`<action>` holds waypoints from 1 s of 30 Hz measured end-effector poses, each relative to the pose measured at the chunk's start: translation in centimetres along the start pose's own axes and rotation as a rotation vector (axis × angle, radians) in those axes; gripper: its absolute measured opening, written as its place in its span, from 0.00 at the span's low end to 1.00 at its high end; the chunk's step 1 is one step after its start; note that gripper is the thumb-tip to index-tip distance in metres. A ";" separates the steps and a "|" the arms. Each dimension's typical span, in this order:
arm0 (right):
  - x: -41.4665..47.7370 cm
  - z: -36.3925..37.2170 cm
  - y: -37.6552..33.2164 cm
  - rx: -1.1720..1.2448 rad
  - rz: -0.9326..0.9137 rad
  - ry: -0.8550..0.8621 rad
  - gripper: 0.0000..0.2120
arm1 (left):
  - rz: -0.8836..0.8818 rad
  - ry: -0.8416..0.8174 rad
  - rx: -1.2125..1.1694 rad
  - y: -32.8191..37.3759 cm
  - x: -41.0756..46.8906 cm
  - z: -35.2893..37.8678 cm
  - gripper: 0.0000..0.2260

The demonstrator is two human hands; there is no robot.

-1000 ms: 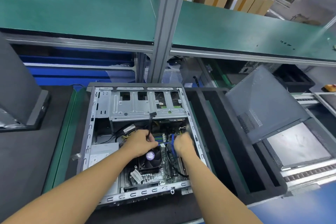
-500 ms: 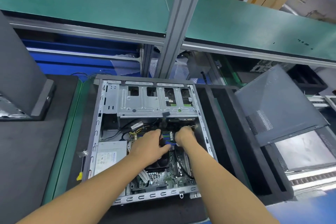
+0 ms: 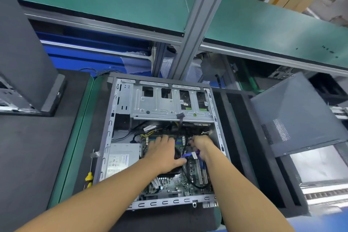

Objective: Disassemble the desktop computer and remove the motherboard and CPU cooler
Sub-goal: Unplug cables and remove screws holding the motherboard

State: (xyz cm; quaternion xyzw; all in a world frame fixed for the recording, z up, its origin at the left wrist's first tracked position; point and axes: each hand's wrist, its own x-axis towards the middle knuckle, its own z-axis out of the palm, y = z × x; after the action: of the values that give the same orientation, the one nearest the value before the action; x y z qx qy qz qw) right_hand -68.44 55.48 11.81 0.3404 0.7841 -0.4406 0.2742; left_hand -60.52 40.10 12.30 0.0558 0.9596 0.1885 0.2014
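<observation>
Lying open on the worktop (image 3: 47, 156): case (image 3: 169, 203), with motherboard (image 3: 173, 182) flat inside. Left hand (image 3: 162, 152): fingers spread flat over the cooler (image 3: 176, 153), which is mostly hidden; thumb touching the cable (image 3: 190, 155). Right hand (image 3: 202, 144): fingers curled round that blue cable, just right of the cooler. The cable runs crosswise between the hands; the right hand has the grip, so the pull is likely its job.

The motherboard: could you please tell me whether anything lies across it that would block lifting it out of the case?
Yes. A blue cable crosses the motherboard, held by the right hand; a black cable loops over its right side; the left hand rests over its middle.
</observation>
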 end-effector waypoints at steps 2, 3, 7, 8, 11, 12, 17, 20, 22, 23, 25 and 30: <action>0.3 0.1 0.4 0.071 0.028 -0.035 0.07 | 0.016 -0.157 -0.006 -0.1 0.1 -0.1 0.51; 0.7 0.2 0.7 0.092 0.017 -0.034 0.08 | 0.028 -0.192 0.009 -0.2 0.1 -0.1 0.53; 0.9 0.5 1.1 0.097 -0.005 0.006 0.09 | 0.044 -0.164 0.025 -0.2 0.4 0.1 0.51; 0.9 0.6 1.2 0.082 -0.009 0.009 0.09 | 0.044 -0.165 0.023 -0.1 0.4 0.1 0.51; 1.1 0.4 1.1 0.114 -0.053 0.029 0.08 | 0.038 -0.180 0.012 0.0 0.4 0.2 0.51; 1.1 0.2 0.8 0.160 -0.077 0.037 0.07 | 0.032 -0.183 0.008 0.0 0.4 0.1 0.50; 0.3 -0.5 1.4 0.150 -0.091 0.040 0.08 | 0.018 -0.214 0.003 0.0 0.3 -0.2 0.54; -1.1 -0.2 1.6 0.184 -0.043 -0.074 0.09 | 0.014 -0.206 0.004 0.0 0.3 -0.3 0.54; -2.1 0.0 1.4 0.285 -0.066 -0.170 0.14 | 0.017 -0.189 0.011 -0.2 0.1 -0.2 0.54; -2.7 -0.1 1.2 0.350 -0.068 -0.218 0.15 | 0.018 -0.176 0.012 -0.1 0.1 -0.2 0.53; -3.9 -0.4 1.2 0.488 -0.055 -0.330 0.16 | 0.010 -0.154 0.008 -0.3 -0.1 0.0 0.51; -7.1 -2.8 0.7 0.836 -0.151 -0.637 0.17 | -0.004 -0.146 0.036 -0.1 -0.2 0.1 0.51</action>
State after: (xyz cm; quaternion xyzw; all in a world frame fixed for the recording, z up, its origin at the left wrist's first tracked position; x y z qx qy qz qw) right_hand -63.86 56.13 17.95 0.2127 0.4417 -0.8158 0.3070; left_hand -60.33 39.96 12.27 0.0710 0.9457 0.1660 0.2702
